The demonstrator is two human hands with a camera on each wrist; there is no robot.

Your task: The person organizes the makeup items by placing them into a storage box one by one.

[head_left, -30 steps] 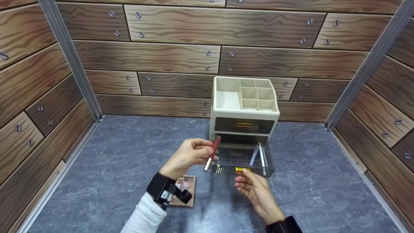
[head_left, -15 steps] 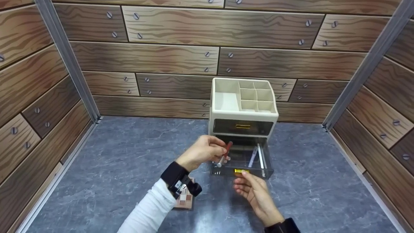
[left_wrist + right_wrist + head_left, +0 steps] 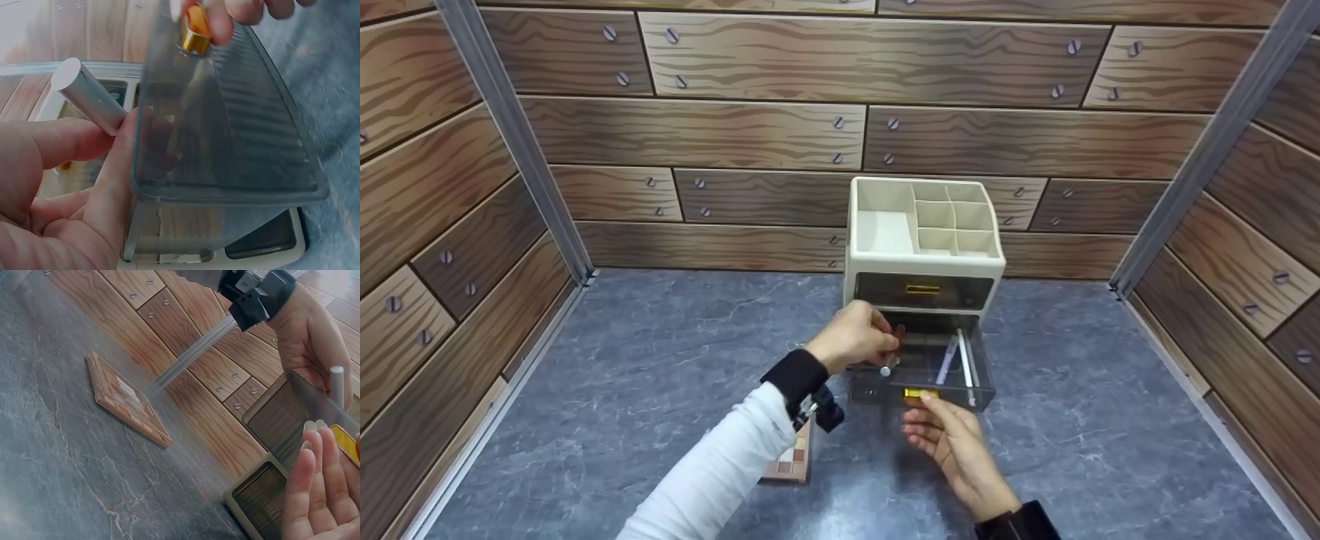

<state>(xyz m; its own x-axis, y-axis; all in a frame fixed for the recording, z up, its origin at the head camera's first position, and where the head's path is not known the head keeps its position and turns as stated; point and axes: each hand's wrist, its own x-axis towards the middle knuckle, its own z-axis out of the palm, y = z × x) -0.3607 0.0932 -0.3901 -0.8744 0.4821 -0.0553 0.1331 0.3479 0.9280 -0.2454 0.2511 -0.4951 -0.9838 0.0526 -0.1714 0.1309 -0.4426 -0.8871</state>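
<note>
While the left hand (image 3: pixel 855 336) pinches a red pen (image 3: pixel 891 358) with a silver end over the open lower drawer (image 3: pixel 919 367), the right hand (image 3: pixel 952 439) pinches the drawer's gold handle (image 3: pixel 919 394) and holds it pulled out. Placing the pen looks like the step in hand; it hangs just inside the drawer's left side, apart from two white sticks (image 3: pixel 956 360) on the right. Next it likely needs lowering flat and letting go inside the cream organizer (image 3: pixel 924 247) on the table (image 3: pixel 622 390).
</note>
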